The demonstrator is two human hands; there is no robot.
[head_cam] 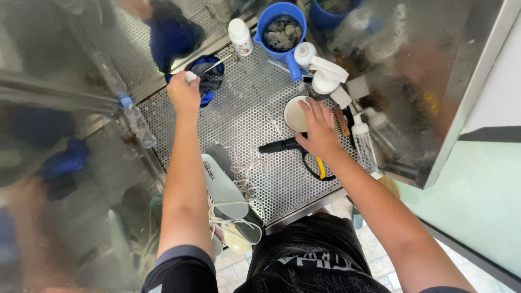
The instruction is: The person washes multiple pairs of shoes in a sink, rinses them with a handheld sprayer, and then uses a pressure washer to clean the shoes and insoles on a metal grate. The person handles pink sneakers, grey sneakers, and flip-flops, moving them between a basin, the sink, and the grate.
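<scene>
My left hand reaches to the back of a perforated metal worktop and grips a small white-ended tool over a blue bowl that holds dark cloth and a metal rod. My right hand rests palm-down on the rim of a round white dish, with its fingers spread over a wooden-handled brush. A black handle sticks out to the left from under that hand. A grey shoe insole and a white sneaker with loose laces lie near my left forearm.
A blue scoop with wet rags, a white bottle, white spray bottles and a clear bottle crowd the back right. Shiny steel walls enclose the worktop on the left and right. A plastic bottle leans at the left wall.
</scene>
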